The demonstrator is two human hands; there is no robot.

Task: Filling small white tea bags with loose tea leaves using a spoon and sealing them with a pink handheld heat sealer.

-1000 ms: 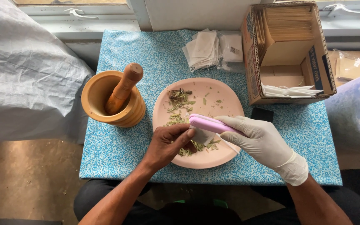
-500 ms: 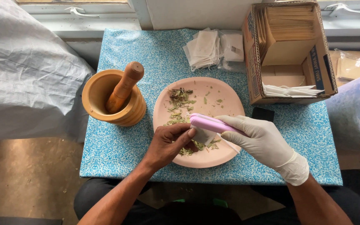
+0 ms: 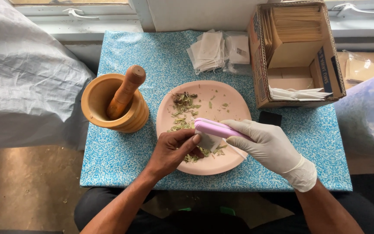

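While you work over pink plate (image 3: 221, 93) so dried leaf bits (image 3: 182, 106) stay caught, gloved right hand (image 3: 267, 143) squeezes purple clamp tool (image 3: 215, 128) onto small white sachet (image 3: 207, 141), near centre; bare left hand (image 3: 174, 149) pinches sachet steady.

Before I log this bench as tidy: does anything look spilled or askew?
Little. A few dried herb bits lie on the floor under the table's near edge, and the cardboard box lies tipped on its side. The rest looks orderly.
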